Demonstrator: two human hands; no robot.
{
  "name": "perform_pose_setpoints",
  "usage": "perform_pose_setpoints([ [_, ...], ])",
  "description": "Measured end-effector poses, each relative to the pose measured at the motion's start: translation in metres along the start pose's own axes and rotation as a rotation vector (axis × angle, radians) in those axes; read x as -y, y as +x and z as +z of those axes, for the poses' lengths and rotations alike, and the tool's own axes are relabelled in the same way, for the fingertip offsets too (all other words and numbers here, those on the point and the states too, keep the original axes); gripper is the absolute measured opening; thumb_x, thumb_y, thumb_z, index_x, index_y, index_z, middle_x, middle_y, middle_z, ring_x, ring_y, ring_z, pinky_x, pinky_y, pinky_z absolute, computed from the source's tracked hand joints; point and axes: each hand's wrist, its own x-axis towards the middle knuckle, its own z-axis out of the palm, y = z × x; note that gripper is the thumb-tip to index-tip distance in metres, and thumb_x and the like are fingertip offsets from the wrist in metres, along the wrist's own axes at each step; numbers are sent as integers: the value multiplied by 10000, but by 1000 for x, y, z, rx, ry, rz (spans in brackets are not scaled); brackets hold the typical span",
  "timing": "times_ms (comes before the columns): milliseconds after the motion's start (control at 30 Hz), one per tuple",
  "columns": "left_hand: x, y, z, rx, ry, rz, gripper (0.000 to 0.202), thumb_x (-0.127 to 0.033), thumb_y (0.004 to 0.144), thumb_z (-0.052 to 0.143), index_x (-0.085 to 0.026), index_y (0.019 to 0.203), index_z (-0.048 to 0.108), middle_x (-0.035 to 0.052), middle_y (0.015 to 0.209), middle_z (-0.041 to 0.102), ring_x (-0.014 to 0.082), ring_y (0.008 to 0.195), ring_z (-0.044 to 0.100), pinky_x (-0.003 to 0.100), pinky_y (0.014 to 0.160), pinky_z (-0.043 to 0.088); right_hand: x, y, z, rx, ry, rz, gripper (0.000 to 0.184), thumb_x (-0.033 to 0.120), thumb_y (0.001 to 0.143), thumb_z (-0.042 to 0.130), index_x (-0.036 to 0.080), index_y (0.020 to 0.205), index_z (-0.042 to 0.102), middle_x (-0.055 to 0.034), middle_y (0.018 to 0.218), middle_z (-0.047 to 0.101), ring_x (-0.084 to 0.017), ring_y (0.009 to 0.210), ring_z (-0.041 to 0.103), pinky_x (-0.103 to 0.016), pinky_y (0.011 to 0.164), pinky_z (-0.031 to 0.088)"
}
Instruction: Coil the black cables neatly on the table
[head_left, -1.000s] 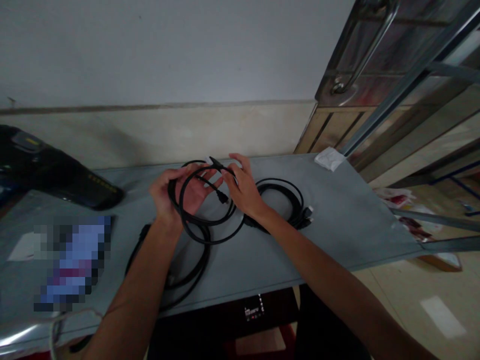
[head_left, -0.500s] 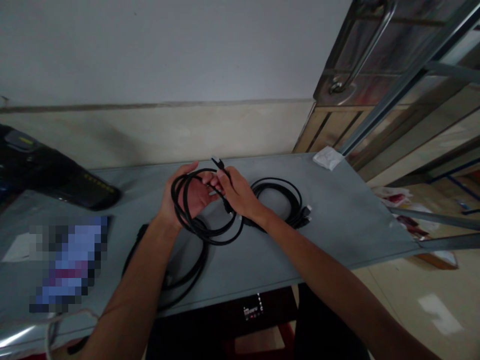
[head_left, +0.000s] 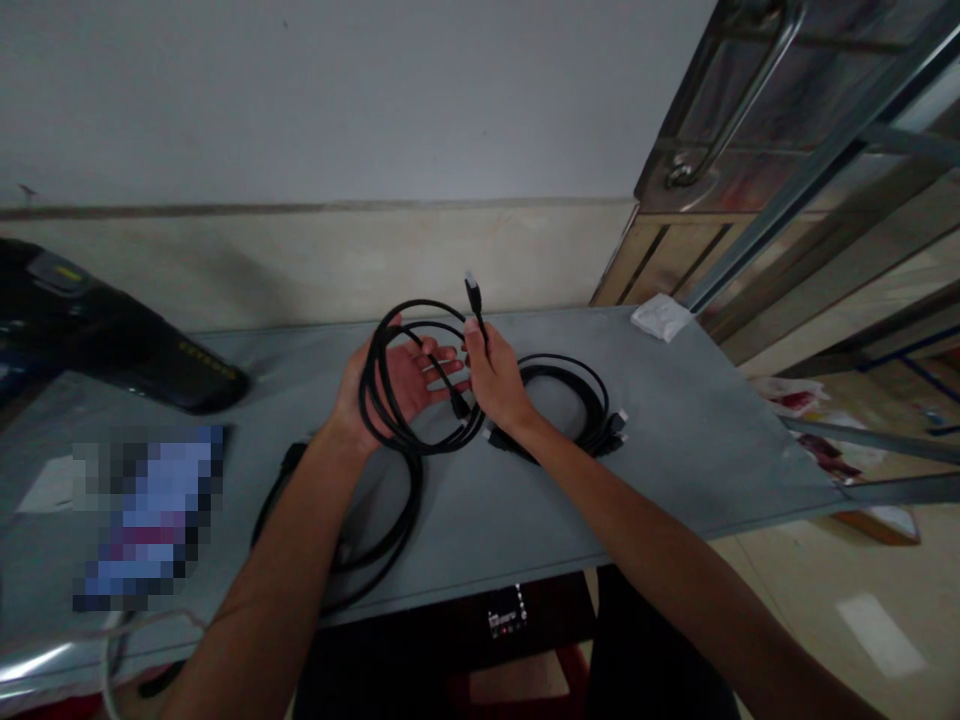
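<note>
Black cable [head_left: 431,449] spans both hands: left [head_left: 410,388] splayed, right [head_left: 501,382] pinching.

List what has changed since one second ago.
The right hand has moved rightward, bringing the slim black cable connector it grips rightward and nearer upright. The looped thin black cable has risen, and the left hand has shifted right. Nothing was visibly let go. The round black cable coil on the grey-covered table and the crumpled white tissue stayed put.
</note>
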Motion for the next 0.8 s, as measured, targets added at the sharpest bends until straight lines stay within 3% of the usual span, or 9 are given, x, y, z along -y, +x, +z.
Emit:
perform_pose_setpoints([
  [133, 0, -2, 4, -28, -8, 37, 517, -707, 1027, 643, -227, 851, 719, 148, 874, 776, 337, 870, 784, 487, 781, 686, 1, -2, 1, -16, 76, -3, 568, 816, 1090, 499, 280, 916, 568, 1, 860, 584, -190, 828, 582, -290, 715, 505],
  [267, -2, -5, 8, 30, -61, 92, 476, -621, 1088, 621, -220, 843, 700, 52, 733, 648, 213, 648, 669, 395, 701, 647, -3, 0, 2, 38, 119, 4, 561, 810, 1103, 475, 281, 954, 587, 9, 856, 602, -172, 782, 597, -282, 698, 518],
  [467, -4, -7, 8, 17, -123, 191, 506, -619, 1095, 666, -222, 783, 642, -27, 653, 478, 120, 522, 503, 265, 515, 502, 2, -1, 2, 96, 108, -41, 624, 856, 1073, 482, 268, 1039, 689, -60, 1097, 763, -209, 1027, 726, -343, 915, 605],
  [533, -5, -6, 8, 3, -150, 210, 480, -578, 1110, 669, -216, 796, 646, -52, 628, 420, 92, 468, 425, 215, 418, 389, 4, -1, 3, 115, 185, 20, 656, 892, 1038, 508, 265, 1044, 700, -76, 1122, 786, -220, 1027, 753, -342, 865, 628],
  [633, -8, -7, 9, -42, -158, 283, 240, -376, 1131, 683, -211, 961, 716, -88, 615, 365, 62, 415, 305, 168, 344, 253, 3, 0, 5, 150, 345, 146, 715, 956, 981, 526, 253, 969, 659, -78, 988, 799, -222, 901, 785, -321, 724, 638],
  [700, -10, -10, 9, -62, -131, 311, 60, -273, 1108, 707, -227, 1085, 737, -98, 610, 344, 62, 404, 274, 157, 330, 237, 1, 4, 5, 135, 437, 224, 742, 990, 957, 511, 255, 891, 589, -63, 879, 784, -208, 787, 779, -308, 651, 628],
  [800, -12, -13, 7, -68, -97, 262, 49, -251, 1097, 710, -242, 1134, 740, -99, 599, 327, 73, 398, 265, 164, 316, 238, -3, 11, 1, 59, 515, 320, 747, 1001, 953, 503, 266, 821, 484, -48, 822, 779, -187, 675, 749, -291, 565, 601],
])
